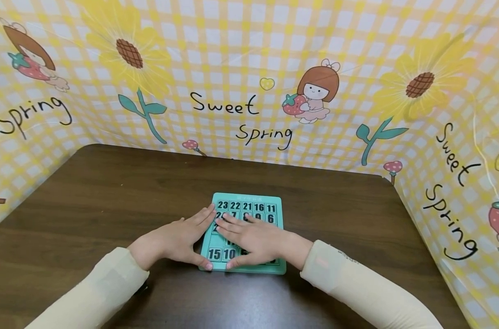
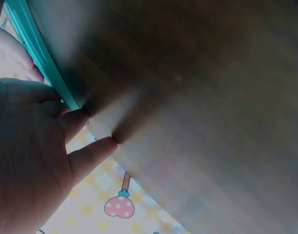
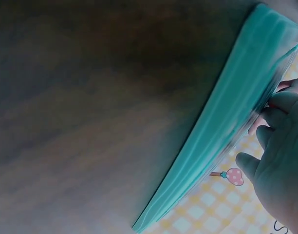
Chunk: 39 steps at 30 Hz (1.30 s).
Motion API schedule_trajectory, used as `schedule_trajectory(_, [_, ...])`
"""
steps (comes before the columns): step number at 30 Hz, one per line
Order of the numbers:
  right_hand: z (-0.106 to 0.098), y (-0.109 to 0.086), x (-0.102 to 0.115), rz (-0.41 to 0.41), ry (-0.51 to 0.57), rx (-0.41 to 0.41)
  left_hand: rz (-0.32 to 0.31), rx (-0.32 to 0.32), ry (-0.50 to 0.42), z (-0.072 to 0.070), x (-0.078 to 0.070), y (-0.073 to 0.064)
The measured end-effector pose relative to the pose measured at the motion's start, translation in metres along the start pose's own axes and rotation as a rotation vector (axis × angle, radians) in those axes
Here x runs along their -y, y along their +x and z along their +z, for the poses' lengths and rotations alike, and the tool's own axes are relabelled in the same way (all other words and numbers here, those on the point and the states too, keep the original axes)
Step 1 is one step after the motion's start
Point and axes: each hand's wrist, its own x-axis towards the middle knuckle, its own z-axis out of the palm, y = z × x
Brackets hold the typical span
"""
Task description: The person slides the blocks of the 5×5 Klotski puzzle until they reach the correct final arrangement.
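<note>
A teal number sliding puzzle (image 1: 247, 206) lies flat on the brown table, its tiles bearing black numbers such as 23, 22, 21, 16 and 11 along the top row. My left hand (image 1: 177, 240) rests at the puzzle's left edge, fingers extended, thumb by the lower left corner. In the left wrist view, fingertips of the left hand (image 2: 37, 146) touch the table beside the teal rim (image 2: 46, 63). Over the tiles lies my right hand (image 1: 259, 240), fingers stretched out, covering many middle and lower numbers. The right wrist view shows the puzzle's thick teal side (image 3: 222, 117) below the right hand (image 3: 285, 151).
Dark wooden table (image 1: 130, 183) surrounds the puzzle. A yellow-and-white checked cloth (image 1: 233, 59) with flowers and "Sweet Spring" lettering hangs along the back and both sides. Pale sleeves (image 1: 109, 283) cover both forearms.
</note>
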Motion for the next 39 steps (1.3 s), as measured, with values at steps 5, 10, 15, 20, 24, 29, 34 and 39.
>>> schedule_trajectory(5, [0.001,-0.001,0.005,-0.017,-0.005,-0.007,-0.002,-0.003,-0.002,-0.001,0.000,-0.001])
schedule_trajectory(10, [0.003,-0.003,0.010,-0.020,0.004,-0.009,0.003,-0.002,-0.001,-0.001,0.001,-0.001])
schedule_trajectory(15, [0.004,-0.008,0.014,-0.032,0.013,-0.004,0.009,-0.006,0.003,0.000,0.001,-0.001])
schedule_trajectory(20, [0.005,-0.011,0.018,-0.044,0.019,0.000,0.014,-0.012,0.005,0.000,0.001,-0.002])
schedule_trajectory(24, [0.005,-0.011,0.018,-0.052,0.021,-0.002,0.011,-0.014,0.004,0.000,0.001,-0.002])
schedule_trajectory(29, [0.002,-0.011,0.013,-0.061,0.050,-0.015,0.010,-0.014,0.003,0.001,0.002,-0.001])
schedule_trajectory(34, [-0.002,-0.007,0.002,-0.026,0.068,-0.036,0.004,-0.009,0.013,0.002,0.002,0.001])
schedule_trajectory(39, [-0.005,-0.004,-0.007,0.026,0.082,-0.043,0.004,-0.008,0.010,0.002,0.001,0.002])
